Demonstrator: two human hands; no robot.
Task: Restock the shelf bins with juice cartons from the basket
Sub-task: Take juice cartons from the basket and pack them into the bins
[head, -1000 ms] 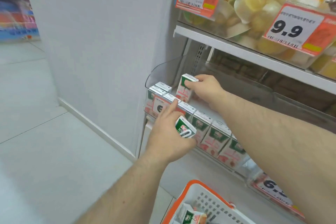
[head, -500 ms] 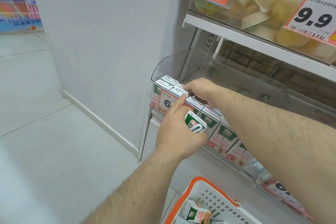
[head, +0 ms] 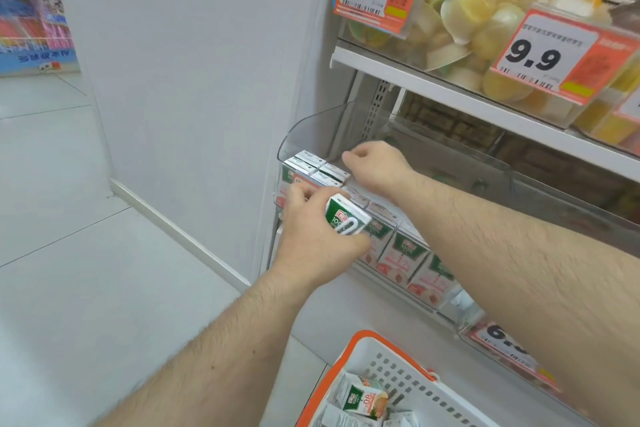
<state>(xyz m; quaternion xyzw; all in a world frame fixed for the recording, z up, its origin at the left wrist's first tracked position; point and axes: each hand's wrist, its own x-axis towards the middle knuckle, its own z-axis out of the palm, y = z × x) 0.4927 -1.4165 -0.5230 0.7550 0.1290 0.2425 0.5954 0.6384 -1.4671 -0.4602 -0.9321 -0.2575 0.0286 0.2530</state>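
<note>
nearest you, the basket (head: 408, 388) holds loose cartons below the bin (head: 311, 135); your left hand (head: 318, 236) grips a juice carton (head: 346, 218) at the bin's front, your right hand (head: 377, 166) rests curled over the cartons inside, its grip hidden

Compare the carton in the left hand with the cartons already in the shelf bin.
The held carton lies tilted in the left hand, outside the bin; the binned cartons stand upright, packed in rows. The held one shows its straw side; theirs show white tops. Both share the green-and-white design.
</note>
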